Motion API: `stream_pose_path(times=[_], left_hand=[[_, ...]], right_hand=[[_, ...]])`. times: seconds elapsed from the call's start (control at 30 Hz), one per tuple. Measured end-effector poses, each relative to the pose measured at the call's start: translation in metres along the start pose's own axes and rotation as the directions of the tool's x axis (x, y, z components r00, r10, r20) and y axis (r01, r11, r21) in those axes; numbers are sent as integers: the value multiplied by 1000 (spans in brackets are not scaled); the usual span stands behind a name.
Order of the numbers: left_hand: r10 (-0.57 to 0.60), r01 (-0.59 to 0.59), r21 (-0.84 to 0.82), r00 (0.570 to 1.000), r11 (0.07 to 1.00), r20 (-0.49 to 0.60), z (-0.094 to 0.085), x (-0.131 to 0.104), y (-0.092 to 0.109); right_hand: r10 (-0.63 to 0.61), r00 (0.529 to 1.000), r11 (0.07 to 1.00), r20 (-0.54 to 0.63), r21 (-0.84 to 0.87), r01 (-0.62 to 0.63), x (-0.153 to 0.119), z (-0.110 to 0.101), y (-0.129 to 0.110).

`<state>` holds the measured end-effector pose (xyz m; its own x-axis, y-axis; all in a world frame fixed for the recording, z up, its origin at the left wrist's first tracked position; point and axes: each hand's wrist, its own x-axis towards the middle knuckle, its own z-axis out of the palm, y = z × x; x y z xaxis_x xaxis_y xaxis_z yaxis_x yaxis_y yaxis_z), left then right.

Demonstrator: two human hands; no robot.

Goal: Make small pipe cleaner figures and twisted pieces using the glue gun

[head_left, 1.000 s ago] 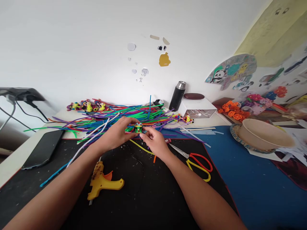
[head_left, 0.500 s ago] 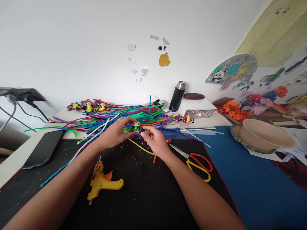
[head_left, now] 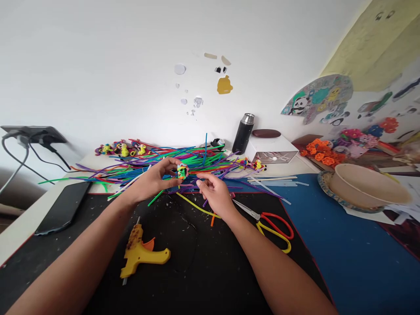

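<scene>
Green figurine (head_left: 182, 172) turned, axis roughly upright, facing unclear, clamped in left hand (head_left: 153, 180), right hand (head_left: 215, 196) withdrawn, fingers apart

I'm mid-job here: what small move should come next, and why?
I'd probably bring the right hand a little closer to steady the small colourful figure. Only the left hand holds it, near its fingertips, while the right hand is apart from it with a gap between thumb and forefinger.
</scene>
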<state>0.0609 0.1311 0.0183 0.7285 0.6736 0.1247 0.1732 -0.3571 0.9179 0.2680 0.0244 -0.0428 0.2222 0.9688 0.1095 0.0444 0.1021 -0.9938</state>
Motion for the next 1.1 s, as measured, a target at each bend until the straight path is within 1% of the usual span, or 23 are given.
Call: stream_pose_path(times=[0.1,0.2,0.43,0.63,0.73,0.83,0.93,1.03,1.1], left_hand=[[-2,2,-35,1000,999,3,1,0,5],[-4,4,-28,1000,1000,0,1,0,7],[-7,7,-19,1000,1000,6,2,0,6],[-14,15,-51,1000,999,15,4,0,9],[-13,14,-42,1000,999,12,4,0,6],[-1,1,5,1000,1000,-6,2,1,0],[29,-25,115,999,993,-29,2,3,-4],[49,-38,224,998,974,-41,4,3,-2],[43,-27,284,998,958,-51,3,2,0]], right_hand=[[3,1000,1000,-1,-2,-3,0,0,0],[4,1000,1000,-5,-2,-4,1,0,1],[2,1000,999,-5,-35,-2,0,0,1],[-14,1000,999,-2,-45,14,0,1,4],[-17,1000,999,-5,-45,17,0,1,4],[-9,1000,999,-4,-51,8,0,0,3],[-5,1000,998,0,-57,5,0,0,3],[-7,1000,998,2,-63,7,0,0,4],[-10,1000,998,1,-60,10,0,0,5]])
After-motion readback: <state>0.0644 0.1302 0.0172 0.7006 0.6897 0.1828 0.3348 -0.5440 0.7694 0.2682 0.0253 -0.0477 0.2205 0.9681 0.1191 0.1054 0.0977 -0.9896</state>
